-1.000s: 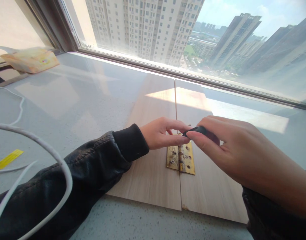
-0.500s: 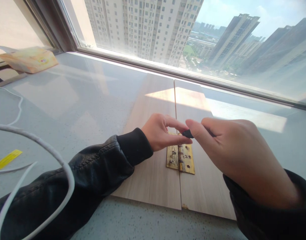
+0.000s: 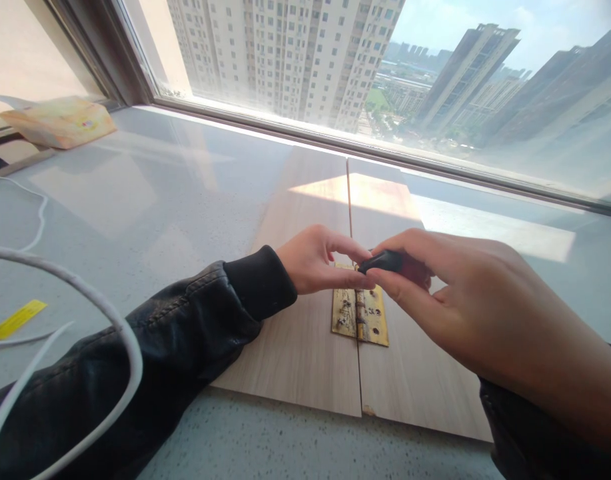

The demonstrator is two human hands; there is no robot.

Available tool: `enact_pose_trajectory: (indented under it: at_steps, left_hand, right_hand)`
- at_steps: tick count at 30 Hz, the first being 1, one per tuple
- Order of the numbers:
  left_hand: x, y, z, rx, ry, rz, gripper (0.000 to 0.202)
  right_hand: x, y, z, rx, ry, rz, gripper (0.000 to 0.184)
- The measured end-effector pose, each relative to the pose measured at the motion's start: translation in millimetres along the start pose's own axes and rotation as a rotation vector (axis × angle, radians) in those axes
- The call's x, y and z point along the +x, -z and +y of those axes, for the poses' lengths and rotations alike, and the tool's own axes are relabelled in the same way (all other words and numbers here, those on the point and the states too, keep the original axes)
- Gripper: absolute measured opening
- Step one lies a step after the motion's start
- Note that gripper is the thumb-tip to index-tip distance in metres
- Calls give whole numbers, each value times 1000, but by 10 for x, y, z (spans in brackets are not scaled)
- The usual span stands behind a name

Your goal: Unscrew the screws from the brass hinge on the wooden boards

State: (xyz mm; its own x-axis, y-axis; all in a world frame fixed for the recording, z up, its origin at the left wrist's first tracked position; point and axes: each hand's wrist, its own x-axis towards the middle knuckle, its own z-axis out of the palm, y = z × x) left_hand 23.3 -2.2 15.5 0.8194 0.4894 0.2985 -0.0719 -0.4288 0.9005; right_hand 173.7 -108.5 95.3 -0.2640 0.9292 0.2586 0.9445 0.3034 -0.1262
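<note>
My right hand [image 3: 445, 287] is closed round a black handle, shaped like a screwdriver's [image 3: 382, 262], held above a brass hinge [image 3: 372, 327]. The handle's back end looks dark red inside my palm. My left hand [image 3: 318, 260] is curled into a ring, its thumb and fingertips closed at the tool's narrow front end. The tool's tip and whatever lies under it are hidden. The hinge straddles the seam between a left wooden board [image 3: 305, 353] and a right wooden board [image 3: 415, 373]. Dark screw holes or screw heads show in its leaves.
The boards lie on a speckled pale sill [image 3: 225, 433] beside a large window [image 3: 285, 60]. A white cable [image 3: 130, 333] loops close to my left sleeve, with a yellow tag [image 3: 16, 320] nearby. A tissue pack [image 3: 60, 123] sits in the far left corner.
My right hand has turned round the black handle, and more of the handle now shows. My left hand has shifted slightly left. The hinge and boards stay put.
</note>
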Motion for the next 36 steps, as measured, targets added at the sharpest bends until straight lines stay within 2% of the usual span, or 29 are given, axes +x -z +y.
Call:
enact_pose_trajectory:
  at_steps: [3, 7, 9, 12, 15, 19, 21, 26, 30, 32, 36]
  left_hand:
    - [-14, -24, -7, -45, 23, 100, 31]
    - [-27, -78, 25, -103, 11, 163, 26]
    - [-26, -100, 38, -83, 16, 210, 25]
    - [-17, -108, 40, -17, 39, 262, 26]
    - [-2, -78, 41, 33, 17, 198, 29]
    - [14, -21, 45, -35, -24, -45, 29]
    - [17, -12, 38, -78, -24, -67, 29]
    - [6, -37, 24, -30, 12, 114, 30]
    - [-6, -51, 42, -46, 52, 199, 29]
    - [-7, -58, 45, -59, 68, 226, 30]
    - [1, -76, 22, -32, 31, 292, 31]
  right_hand:
    - [30, -26, -26, -6, -71, 51, 15]
    - [57, -107, -31, -163, -234, 206, 42]
    - [71, -143, -46, -204, -259, 188, 50]
    - [91, -159, -73, -198, -194, 136, 45]
    - [84, -134, -60, -183, -98, 118, 40]
    - [51, -73, 31, -167, -27, 87, 38]
    - [46, -41, 69, -141, -29, 56, 35]
    - [67, -14, 66, -50, -107, 45, 29]
    - [67, -87, 32, -109, -201, 205, 42]
    - [66, -134, 12, -153, -234, 242, 50]
    - [78, -175, -38, -155, -237, 162, 51]
